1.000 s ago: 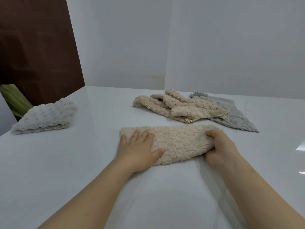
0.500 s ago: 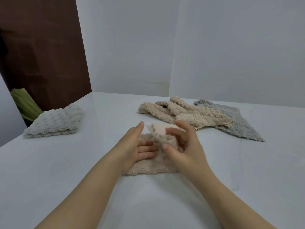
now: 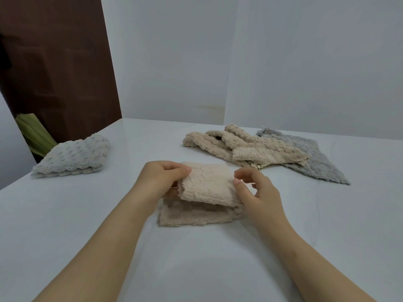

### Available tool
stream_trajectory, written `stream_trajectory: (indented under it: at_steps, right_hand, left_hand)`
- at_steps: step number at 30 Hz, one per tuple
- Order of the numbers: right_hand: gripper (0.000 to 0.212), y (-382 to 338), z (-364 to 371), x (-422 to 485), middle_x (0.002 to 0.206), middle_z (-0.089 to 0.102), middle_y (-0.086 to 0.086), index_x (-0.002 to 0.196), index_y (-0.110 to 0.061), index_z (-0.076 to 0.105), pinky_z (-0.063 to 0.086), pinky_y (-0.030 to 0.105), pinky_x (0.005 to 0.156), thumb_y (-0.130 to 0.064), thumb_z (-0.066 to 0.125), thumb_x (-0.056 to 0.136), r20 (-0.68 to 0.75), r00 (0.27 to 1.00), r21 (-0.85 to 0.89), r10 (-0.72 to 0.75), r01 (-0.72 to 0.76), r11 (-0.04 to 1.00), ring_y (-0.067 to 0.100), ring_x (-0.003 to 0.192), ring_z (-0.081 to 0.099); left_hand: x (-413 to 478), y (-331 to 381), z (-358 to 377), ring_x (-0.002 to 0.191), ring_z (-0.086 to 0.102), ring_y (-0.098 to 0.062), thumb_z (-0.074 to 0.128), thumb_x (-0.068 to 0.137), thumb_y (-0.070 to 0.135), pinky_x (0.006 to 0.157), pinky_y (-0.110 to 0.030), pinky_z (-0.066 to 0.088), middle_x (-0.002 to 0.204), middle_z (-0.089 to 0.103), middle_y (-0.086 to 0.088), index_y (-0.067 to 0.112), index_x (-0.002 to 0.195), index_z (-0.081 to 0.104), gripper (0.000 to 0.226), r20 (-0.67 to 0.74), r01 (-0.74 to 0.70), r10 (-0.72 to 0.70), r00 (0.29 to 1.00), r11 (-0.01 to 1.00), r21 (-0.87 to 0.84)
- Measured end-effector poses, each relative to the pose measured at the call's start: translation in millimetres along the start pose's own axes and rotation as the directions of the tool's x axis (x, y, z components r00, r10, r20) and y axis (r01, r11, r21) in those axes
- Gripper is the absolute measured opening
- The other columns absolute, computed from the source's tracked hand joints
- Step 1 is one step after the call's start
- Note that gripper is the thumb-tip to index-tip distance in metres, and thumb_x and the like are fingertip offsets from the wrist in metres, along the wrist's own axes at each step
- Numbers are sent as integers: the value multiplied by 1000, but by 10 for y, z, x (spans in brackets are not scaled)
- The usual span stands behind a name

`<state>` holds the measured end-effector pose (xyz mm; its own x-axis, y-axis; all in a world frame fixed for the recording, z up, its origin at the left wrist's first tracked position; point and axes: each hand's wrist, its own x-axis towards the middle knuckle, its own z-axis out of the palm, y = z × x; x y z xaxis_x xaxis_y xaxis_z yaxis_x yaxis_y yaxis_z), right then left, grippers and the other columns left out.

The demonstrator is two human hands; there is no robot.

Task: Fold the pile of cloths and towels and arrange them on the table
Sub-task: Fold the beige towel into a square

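Note:
A beige cloth (image 3: 205, 188) lies folded in half on the white table (image 3: 196, 269) right in front of me, its top flap lifted a little at the left. My left hand (image 3: 161, 179) grips the flap's left edge, thumb on top and fingers underneath. My right hand (image 3: 257, 192) is at the folded right side with loosely curled fingers, the thumb tip just at the cloth, nothing pinched. Behind lies a crumpled beige towel (image 3: 239, 147) partly on top of a flat grey cloth (image 3: 311, 158).
A folded pale grey cloth (image 3: 74, 155) sits near the table's left edge. Beyond that edge are a green leafy object (image 3: 32, 134) and a dark brown door (image 3: 54, 62). White walls close the back.
The long beige strip has been folded over from right to left into a half-length stack. My left hand went from pressing flat to gripping the flap's edge; my right hand let go and drew back right.

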<state>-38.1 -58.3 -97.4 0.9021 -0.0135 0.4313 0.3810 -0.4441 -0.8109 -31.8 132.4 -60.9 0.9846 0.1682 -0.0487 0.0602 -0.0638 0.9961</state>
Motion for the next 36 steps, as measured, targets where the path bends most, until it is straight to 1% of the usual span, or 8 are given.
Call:
stream_trajectory:
  at_steps: [2,10,13,17,19,23,31,36]
  right_hand:
    - [13,-11,7,-10,95,53,-28,95,-36,56,36,24,87,-25,57,88,66,998,-56,10,-6,998,2,103,46]
    - [14,2,44,0,90,54,-26,84,-39,55,30,22,88,-27,62,83,207,978,-247,-13,65,967,3,103,41]
    - [12,13,50,-16,95,49,-33,91,-37,56,29,22,93,-33,61,81,165,983,-246,-75,115,962,0,105,39]
    - [58,-69,143,0,124,32,-38,121,-38,53,13,17,97,-61,31,72,168,973,-275,-160,202,940,-10,118,22]
    - [65,-60,189,29,142,27,-28,132,-40,42,10,20,100,-64,24,74,270,959,-354,-87,183,917,0,132,16]
    - [45,-10,195,51,153,16,-20,139,-41,30,3,31,111,-48,31,96,403,909,-468,105,107,877,11,143,1]
    - [42,16,230,57,154,18,-16,138,-37,36,6,37,113,-45,27,97,390,906,-541,167,79,837,16,144,6]
    - [48,-35,204,36,155,18,-4,138,-37,34,14,36,111,-50,38,92,317,930,-540,185,17,841,18,141,15]
  left_hand:
    - [21,-17,-89,61,61,-13,68,80,9,58,-24,52,73,67,-5,12,73,68,8,-3,21,-21,1000,997,79]
    - [99,-131,-198,68,58,-19,78,70,10,67,-32,50,73,66,-5,14,70,67,12,7,34,-40,999,918,396]
    - [92,-153,-152,82,56,-18,75,74,19,76,-32,47,98,62,-4,18,83,63,15,-35,-31,61,998,823,567]
    - [19,-64,-68,126,35,-10,53,90,33,102,-29,31,145,25,8,31,130,45,40,13,-256,335,942,693,674]
    - [8,-89,32,139,17,-9,41,96,35,115,-35,18,155,7,14,30,141,33,46,157,-287,254,954,638,715]
    - [55,-301,157,145,-7,-17,23,98,42,118,-42,1,157,-7,8,27,148,12,53,238,-232,23,971,340,912]
    - [105,-423,165,145,-6,-16,23,99,42,117,-39,1,157,2,10,27,147,15,52,263,-246,-1,965,356,902]
    - [-6,-440,163,143,13,-18,39,92,50,114,-35,15,156,12,3,26,143,27,58,110,-192,204,973,442,877]
